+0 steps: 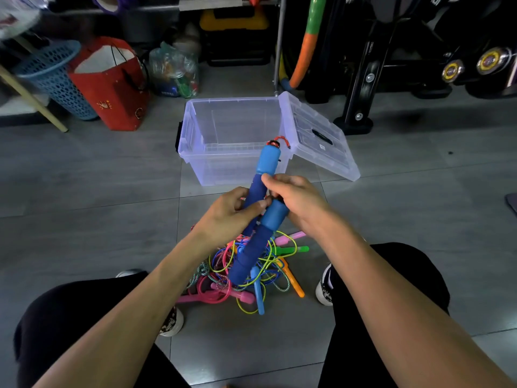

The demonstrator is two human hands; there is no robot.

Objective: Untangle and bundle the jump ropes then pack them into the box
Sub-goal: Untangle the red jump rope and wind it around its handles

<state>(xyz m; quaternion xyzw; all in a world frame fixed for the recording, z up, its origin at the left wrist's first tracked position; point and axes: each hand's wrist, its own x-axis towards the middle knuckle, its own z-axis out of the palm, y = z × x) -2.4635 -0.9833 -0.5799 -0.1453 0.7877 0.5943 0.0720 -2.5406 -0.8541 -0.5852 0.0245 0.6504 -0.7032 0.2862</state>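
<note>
Blue foam-wrapped jump-rope handles (261, 208) sit mid-frame above the tangled rope pile (246, 270), both hands grasping them: left hand (229, 214) curled round the upper handle, right hand (296, 200) pinching near the lower one's cap. Clear box (195, 141) stands open at twelve o'clock.

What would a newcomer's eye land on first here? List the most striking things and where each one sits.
First, the two blue foam-covered jump rope handles held up at centre frame, gripped by the left hand and the right hand. Below them, on the grey floor between the person's feet, lies a bright tangle of coloured jump ropes. Just beyond the hands stands the clear plastic storage box, its lid swung open to the right.
</note>
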